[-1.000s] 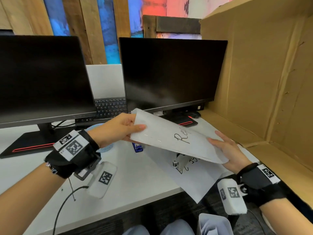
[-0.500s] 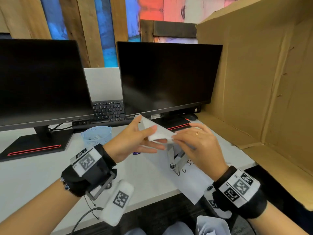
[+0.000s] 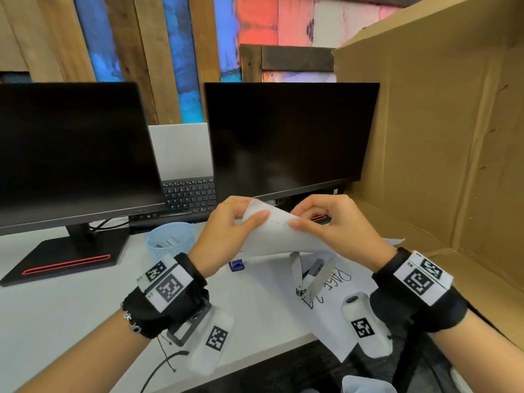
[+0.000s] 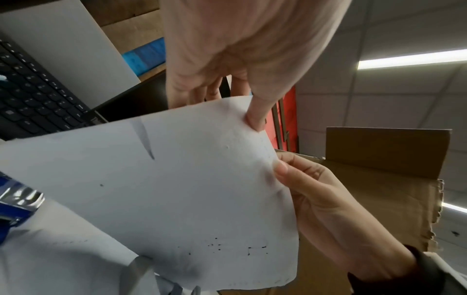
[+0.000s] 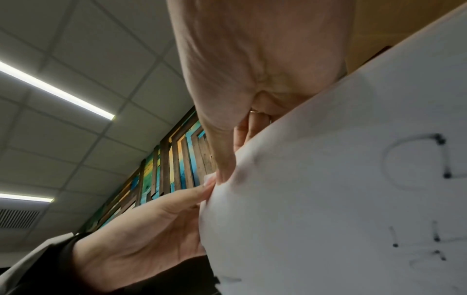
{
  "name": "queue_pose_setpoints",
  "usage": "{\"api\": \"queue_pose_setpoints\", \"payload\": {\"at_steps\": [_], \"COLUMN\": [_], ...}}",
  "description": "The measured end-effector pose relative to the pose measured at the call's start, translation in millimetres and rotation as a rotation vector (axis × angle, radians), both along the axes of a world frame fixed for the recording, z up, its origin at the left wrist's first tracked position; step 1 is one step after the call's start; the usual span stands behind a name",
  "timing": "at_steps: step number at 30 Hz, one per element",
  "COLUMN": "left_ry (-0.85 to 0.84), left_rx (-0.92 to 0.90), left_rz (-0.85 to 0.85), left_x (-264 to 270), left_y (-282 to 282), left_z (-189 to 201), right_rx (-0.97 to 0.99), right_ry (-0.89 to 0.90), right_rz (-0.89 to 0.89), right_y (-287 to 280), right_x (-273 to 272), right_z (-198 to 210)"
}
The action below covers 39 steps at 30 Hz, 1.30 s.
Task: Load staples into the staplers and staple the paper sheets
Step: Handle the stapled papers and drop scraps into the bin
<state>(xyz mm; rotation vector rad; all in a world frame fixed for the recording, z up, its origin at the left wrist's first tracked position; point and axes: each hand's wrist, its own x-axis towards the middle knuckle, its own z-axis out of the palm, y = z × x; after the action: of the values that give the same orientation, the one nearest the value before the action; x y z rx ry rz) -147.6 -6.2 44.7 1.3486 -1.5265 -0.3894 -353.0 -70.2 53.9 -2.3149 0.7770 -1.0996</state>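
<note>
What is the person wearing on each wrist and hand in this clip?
Both forearms are bare. The left hand has a black wrist wrap with white square-code tags, a white tagged camera pod hanging below it, a thin black cable, and a beaded bracelet. The right hand has a matching black wrap, tags and white pod, plus a ring on one finger.

head: we look down over the paper sheet [image 3: 272, 236] | 2 wrist cams: close beneath it, facing up | shared: sheet

bright, even | ceiling strip lights [image 5: 58, 91] | edges bowed | near palms blurred
</note>
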Motion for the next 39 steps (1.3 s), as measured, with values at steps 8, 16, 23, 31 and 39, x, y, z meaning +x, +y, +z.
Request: {"api": "queue_pose_setpoints", "payload": {"at_steps": [8,16,23,31,39], "left_ry": [0.204,0.279,-0.040,0.069,0.016], "left_rx": [0.023,0.002,-0.062,-0.338,-0.375], "left_rz": [-0.050,-0.117,0.161,0.292,0.342], "left_x": [1.9,8.8,42.1,45.8,63.3], "left_y": [-11.1,-8.2,15.3,62.4,88.2], "left_z": [-14.7,-23.8,-39.2,19.2,49.4], "right_rx": [-0.027,-0.073,-0.121,-0.057,0.334], "right_ry": [0.121,0.065,-0.198,0.181,0.025], "right_rz": [-0.014,0.038,0.027,-0.051,0.096], "right_y": [-13.0,-20.9,3.4,-5.3,0.7], "right_x": [22.3,27.4,-3.4,-46.7,-61.2], "right_z": [-5.6,-5.3,13.1,13.8,-19.1]}}
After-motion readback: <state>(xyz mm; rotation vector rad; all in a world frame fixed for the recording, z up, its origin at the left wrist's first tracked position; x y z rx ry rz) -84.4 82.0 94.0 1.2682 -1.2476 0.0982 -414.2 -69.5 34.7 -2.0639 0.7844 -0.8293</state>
